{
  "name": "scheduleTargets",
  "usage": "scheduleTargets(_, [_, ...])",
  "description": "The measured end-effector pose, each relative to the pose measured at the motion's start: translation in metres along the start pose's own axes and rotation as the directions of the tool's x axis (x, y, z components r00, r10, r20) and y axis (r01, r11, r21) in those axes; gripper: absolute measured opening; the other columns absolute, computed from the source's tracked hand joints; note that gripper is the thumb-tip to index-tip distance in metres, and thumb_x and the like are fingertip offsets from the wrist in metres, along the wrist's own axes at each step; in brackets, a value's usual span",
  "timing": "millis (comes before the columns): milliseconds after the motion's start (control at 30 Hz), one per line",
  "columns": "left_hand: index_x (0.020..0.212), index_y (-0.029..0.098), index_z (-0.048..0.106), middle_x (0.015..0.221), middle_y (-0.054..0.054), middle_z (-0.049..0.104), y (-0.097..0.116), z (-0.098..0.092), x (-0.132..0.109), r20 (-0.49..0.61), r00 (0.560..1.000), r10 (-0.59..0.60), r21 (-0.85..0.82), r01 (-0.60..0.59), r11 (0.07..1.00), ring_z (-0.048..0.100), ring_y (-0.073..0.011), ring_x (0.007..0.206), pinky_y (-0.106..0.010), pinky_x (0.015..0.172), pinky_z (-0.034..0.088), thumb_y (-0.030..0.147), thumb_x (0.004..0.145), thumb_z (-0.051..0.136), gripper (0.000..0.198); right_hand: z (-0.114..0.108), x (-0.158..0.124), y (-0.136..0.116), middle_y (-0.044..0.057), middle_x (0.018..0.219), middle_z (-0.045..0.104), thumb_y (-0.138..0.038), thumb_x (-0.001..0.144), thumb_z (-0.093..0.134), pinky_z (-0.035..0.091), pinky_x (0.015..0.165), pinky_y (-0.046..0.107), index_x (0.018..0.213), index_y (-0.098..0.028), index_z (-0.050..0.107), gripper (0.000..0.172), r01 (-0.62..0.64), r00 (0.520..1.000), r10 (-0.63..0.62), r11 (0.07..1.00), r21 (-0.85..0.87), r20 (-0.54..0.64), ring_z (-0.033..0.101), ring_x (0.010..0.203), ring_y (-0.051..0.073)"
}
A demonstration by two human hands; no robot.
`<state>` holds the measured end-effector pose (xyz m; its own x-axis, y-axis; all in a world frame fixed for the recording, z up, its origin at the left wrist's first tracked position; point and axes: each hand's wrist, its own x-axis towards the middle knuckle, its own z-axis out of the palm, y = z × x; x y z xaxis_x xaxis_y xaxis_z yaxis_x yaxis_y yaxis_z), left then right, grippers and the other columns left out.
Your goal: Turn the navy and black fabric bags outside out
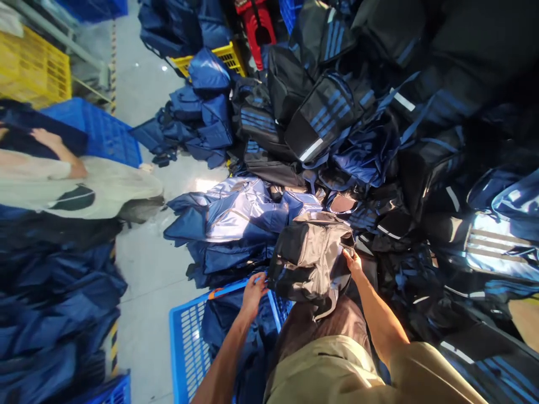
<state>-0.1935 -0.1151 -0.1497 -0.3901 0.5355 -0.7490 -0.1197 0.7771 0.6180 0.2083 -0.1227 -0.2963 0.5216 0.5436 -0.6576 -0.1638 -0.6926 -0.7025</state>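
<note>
A black backpack rests on my lap, above my brown trousers. My left hand is closed on its left edge, just over the rim of a blue crate. My right hand pinches the backpack's right side near a zip. Navy fabric pieces lie inside the crate.
A big heap of black and blue striped backpacks fills the right and the back. Navy bags are piled on the grey floor ahead. Another person in a pale top sits at left by a blue crate. Yellow crates stand behind.
</note>
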Motion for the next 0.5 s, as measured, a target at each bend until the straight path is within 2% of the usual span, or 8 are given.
scheduleTargets(67, [0.104,0.020,0.073,0.088,-0.003,0.079,0.010,-0.005,-0.003,-0.021,1.000,0.006,0.050,-0.005,0.999,0.078,-0.0216,0.079,-0.032,0.075,0.062,0.050,0.069,0.096,0.052,-0.001,-0.007,-0.005,0.012,0.100,0.084,-0.083,0.072,0.074,0.064,0.092,0.039,0.102,-0.022,0.071,0.068,0.027,0.996,-0.025,0.999,0.026,-0.090,0.081,0.108,0.031])
scheduleTargets(133, [0.110,0.021,0.071,0.092,-0.003,0.079,0.022,-0.002,-0.010,-0.031,0.997,0.066,0.060,-0.064,0.996,0.079,-0.0221,0.080,-0.034,0.076,0.064,0.047,0.072,0.093,0.051,-0.016,-0.013,-0.017,0.012,0.097,0.081,-0.087,0.076,0.064,0.063,0.090,0.040,0.103,-0.022,0.069,0.070,0.064,0.976,-0.059,0.998,0.016,-0.210,0.078,0.104,0.031])
scheduleTargets(200, [0.115,0.022,0.069,0.096,-0.004,0.079,0.035,0.008,-0.023,-0.030,0.979,0.201,0.033,-0.200,0.979,0.079,-0.0228,0.079,-0.037,0.075,0.065,0.052,0.075,0.091,0.054,-0.043,-0.018,-0.039,0.010,0.096,0.077,-0.088,0.080,0.056,0.061,0.089,0.041,0.106,-0.022,0.066,0.072,0.109,0.935,-0.108,0.994,-0.015,-0.338,0.075,0.101,0.030])
scheduleTargets(267, [0.115,0.022,0.070,0.100,-0.006,0.080,0.047,0.024,-0.043,-0.038,0.924,0.381,0.017,-0.380,0.925,0.079,-0.0237,0.081,-0.040,0.078,0.067,0.059,0.081,0.086,0.053,-0.076,-0.024,-0.073,0.008,0.095,0.072,-0.087,0.082,0.054,0.059,0.088,0.041,0.107,-0.021,0.064,0.071,0.173,0.883,-0.177,0.984,-0.049,-0.435,0.070,0.097,0.029])
scheduleTargets(333, [0.115,0.024,0.073,0.108,-0.008,0.082,0.058,0.043,-0.072,-0.001,0.830,0.557,0.064,-0.556,0.829,0.080,-0.0258,0.089,-0.044,0.086,0.069,0.063,0.092,0.078,0.046,-0.108,-0.038,-0.118,0.006,0.091,0.069,-0.085,0.084,0.058,0.056,0.085,0.039,0.106,-0.021,0.063,0.068,0.260,0.845,-0.292,0.956,-0.134,-0.448,0.066,0.090,0.026])
scheduleTargets(400, [0.114,0.025,0.077,0.115,-0.010,0.084,0.065,0.065,-0.107,0.151,0.699,0.699,0.130,-0.715,0.687,0.082,-0.0281,0.101,-0.047,0.097,0.069,0.057,0.104,0.067,0.035,-0.131,-0.063,-0.169,0.003,0.087,0.068,-0.083,0.088,0.062,0.054,0.080,0.037,0.105,-0.021,0.064,0.064,0.344,0.826,-0.431,0.896,-0.280,-0.363,0.062,0.083,0.023])
scheduleTargets(433, [0.115,0.026,0.079,0.117,-0.010,0.085,0.068,0.078,-0.125,0.269,0.607,0.748,0.144,-0.793,0.592,0.082,-0.0286,0.106,-0.047,0.102,0.068,0.052,0.109,0.062,0.032,-0.137,-0.081,-0.195,0.003,0.085,0.068,-0.082,0.089,0.063,0.052,0.078,0.036,0.106,-0.022,0.064,0.062,0.368,0.820,-0.484,0.854,-0.367,-0.305,0.060,0.079,0.022])
scheduleTargets(500, [0.119,0.027,0.082,0.124,-0.011,0.085,0.072,0.106,-0.155,0.503,0.378,0.777,0.122,-0.921,0.369,0.081,-0.0292,0.116,-0.049,0.111,0.066,0.039,0.114,0.054,0.031,-0.140,-0.122,-0.242,0.002,0.080,0.068,-0.080,0.092,0.065,0.049,0.074,0.036,0.107,-0.024,0.064,0.058,0.382,0.818,-0.541,0.764,-0.520,-0.194,0.060,0.073,0.022])
